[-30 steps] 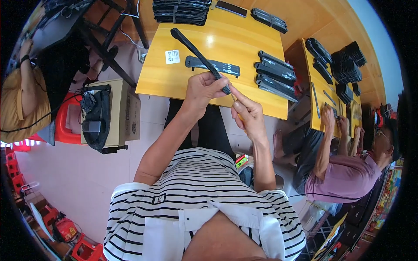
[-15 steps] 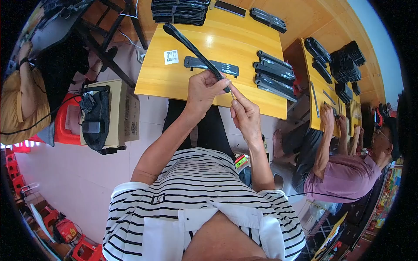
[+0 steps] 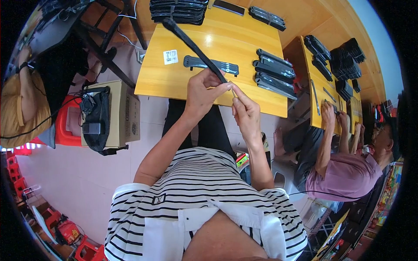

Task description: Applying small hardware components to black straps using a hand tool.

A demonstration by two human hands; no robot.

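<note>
One strap (image 3: 196, 45) in hand: left hand (image 3: 203, 89) pinching its near end, right hand (image 3: 246, 114) fingers pressed on a thin tool (image 3: 234, 92). Finished-looking stacks at bench (image 3: 165, 82) far edge, probably midway.

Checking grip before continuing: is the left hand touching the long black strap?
Touching. The head view shows the left hand closed around the long black strap's near end.

hands (image 3: 204, 89) on black strap (image 3: 191, 41)

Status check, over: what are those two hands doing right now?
Left hand grips long black strap. Right hand pinches a thin tool at its end. Nothing blocking; flat black piece lies beside.
</note>
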